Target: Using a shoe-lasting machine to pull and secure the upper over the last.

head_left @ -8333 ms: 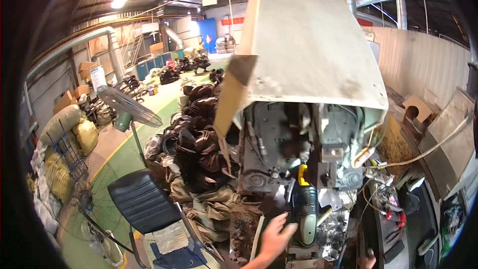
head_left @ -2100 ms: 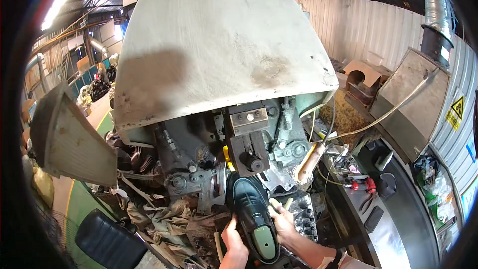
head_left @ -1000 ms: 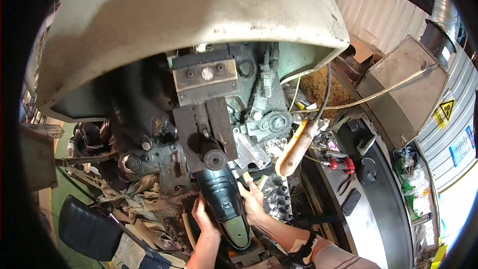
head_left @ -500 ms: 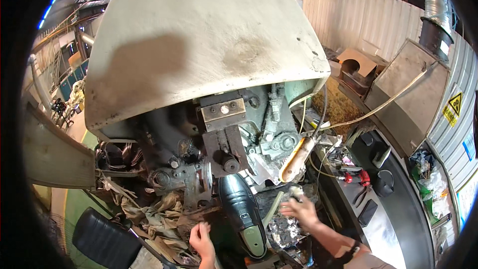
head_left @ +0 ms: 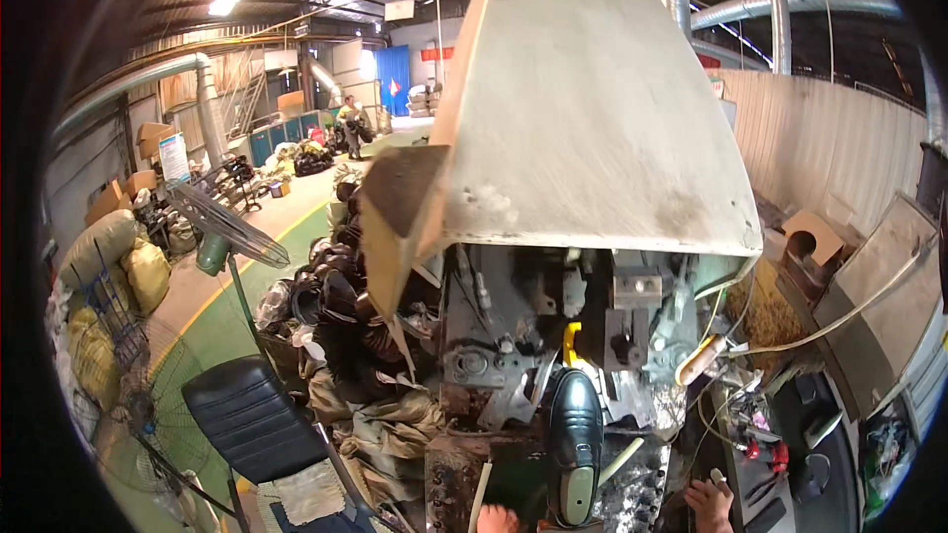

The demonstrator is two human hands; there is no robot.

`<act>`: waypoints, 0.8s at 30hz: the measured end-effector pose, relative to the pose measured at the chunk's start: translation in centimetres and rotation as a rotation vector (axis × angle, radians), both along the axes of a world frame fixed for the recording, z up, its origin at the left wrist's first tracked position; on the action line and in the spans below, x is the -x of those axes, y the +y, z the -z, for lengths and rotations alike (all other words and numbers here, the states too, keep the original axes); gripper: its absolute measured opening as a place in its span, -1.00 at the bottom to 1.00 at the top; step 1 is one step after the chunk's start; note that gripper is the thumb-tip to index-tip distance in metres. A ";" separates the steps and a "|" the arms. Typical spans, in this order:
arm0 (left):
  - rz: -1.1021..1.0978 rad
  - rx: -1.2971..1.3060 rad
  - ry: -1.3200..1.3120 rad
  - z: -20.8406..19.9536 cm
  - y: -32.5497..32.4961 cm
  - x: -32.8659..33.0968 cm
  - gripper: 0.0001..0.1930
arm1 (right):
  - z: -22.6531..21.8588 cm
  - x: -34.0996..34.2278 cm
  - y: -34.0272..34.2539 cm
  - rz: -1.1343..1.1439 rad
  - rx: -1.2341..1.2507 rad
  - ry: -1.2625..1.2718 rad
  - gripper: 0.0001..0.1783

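A glossy black dress shoe (head_left: pixel 577 424) stands sole down at the front of the machine, its toe toward the machine and a pale green insole showing in its heel end. My left hand (head_left: pixel 497 520) is at the lower edge, left of the shoe's heel and apart from it. Most of that hand is cut off and its fingers are hidden. My right hand (head_left: pixel 709 505) is farther to the right, beside the workbench, with its fingers apart and nothing plainly held. A yellow hooked part (head_left: pixel 571 343) sits just above the shoe's toe.
A large cream hood (head_left: pixel 602 118) covers the machine. A wooden-handled tool (head_left: pixel 701 360) hangs at its right. Red-handled pliers (head_left: pixel 768 454) lie on the right-hand bench. At left are a black chair (head_left: pixel 255 419), a fan (head_left: pixel 222 227) and heaped shoes (head_left: pixel 341 286). Another person (head_left: pixel 351 126) is far back.
My view has swung left and up, bringing the hall into sight. My right hand has drawn back to the right, away from the shoe. My left hand is lower in view, nearly cut off.
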State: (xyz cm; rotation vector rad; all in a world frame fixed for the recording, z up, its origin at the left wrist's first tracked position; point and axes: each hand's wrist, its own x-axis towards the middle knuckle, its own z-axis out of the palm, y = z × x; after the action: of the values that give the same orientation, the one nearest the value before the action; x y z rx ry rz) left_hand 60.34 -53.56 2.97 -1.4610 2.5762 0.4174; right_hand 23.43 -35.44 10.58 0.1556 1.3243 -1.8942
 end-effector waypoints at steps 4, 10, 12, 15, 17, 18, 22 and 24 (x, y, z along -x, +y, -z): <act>0.157 -0.082 -0.010 0.6 -0.9 -0.9 -0.57 | -1.8 -1.0 0.7 0.084 -0.115 0.273 -0.45; 0.038 -0.466 0.980 0.9 2.2 -1.9 -0.34 | -3.6 -4.1 -1.3 0.077 0.037 0.308 -0.49; 0.066 -0.365 0.859 -0.8 2.7 -3.7 -0.33 | -4.9 -6.5 -1.8 -0.008 0.150 0.559 -0.45; 0.070 -0.337 0.776 -5.3 4.4 -7.4 -0.34 | -7.2 -10.9 -1.2 -0.085 0.153 0.875 -0.49; -0.096 -0.391 0.956 -9.2 4.7 -10.8 -0.38 | -8.5 -14.1 -0.7 -0.092 0.146 1.408 -0.56; -0.178 -0.311 1.078 -11.3 4.4 -12.2 -0.44 | -9.3 -15.6 1.3 -0.383 0.005 1.141 -0.62; -0.602 -0.388 1.682 -18.9 1.3 -16.1 -0.69 | -9.5 -21.3 1.7 -0.977 0.294 1.643 -0.35; -0.533 -0.547 2.040 -21.3 1.0 -14.8 -0.62 | -9.3 -23.7 1.9 -1.141 0.252 1.649 0.05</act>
State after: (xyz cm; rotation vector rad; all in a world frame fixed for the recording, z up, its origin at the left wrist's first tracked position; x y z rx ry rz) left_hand 75.15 -52.54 24.28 -1.5474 1.7912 3.7418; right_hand 47.14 -33.52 19.88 -2.1563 1.4012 -0.8429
